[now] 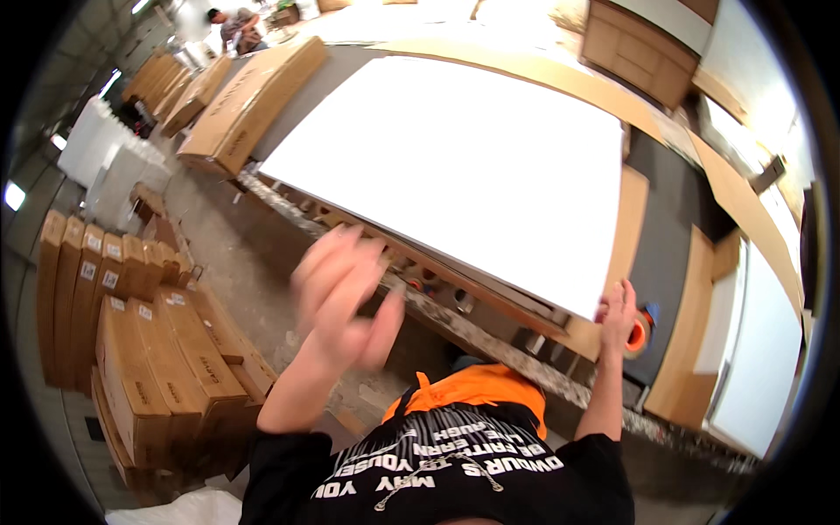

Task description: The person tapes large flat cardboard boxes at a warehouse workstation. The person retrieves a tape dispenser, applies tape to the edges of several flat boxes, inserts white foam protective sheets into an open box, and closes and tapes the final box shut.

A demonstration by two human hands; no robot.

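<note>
A large white panel (472, 166) lies flat on a brown cardboard sheet (626, 223) on the workbench. My left hand (346, 293) is in the air off the panel's near edge, smeared by motion. Its thumb stands apart from the fingers, and nothing shows in it. At the panel's near right corner, my right hand (618, 317) rests with stretched fingers against the edge; whether the thumb presses on the panel is hard to see. Just right of that hand is a roll of tape (639, 332) with an orange core.
A long cardboard box (254, 101) lies at the bench's left end. On the right stands an open carton (691, 337) beside a pale panel (754, 350). Several packed cartons (166, 367) fill the floor at left. Another person (238, 31) is far back left.
</note>
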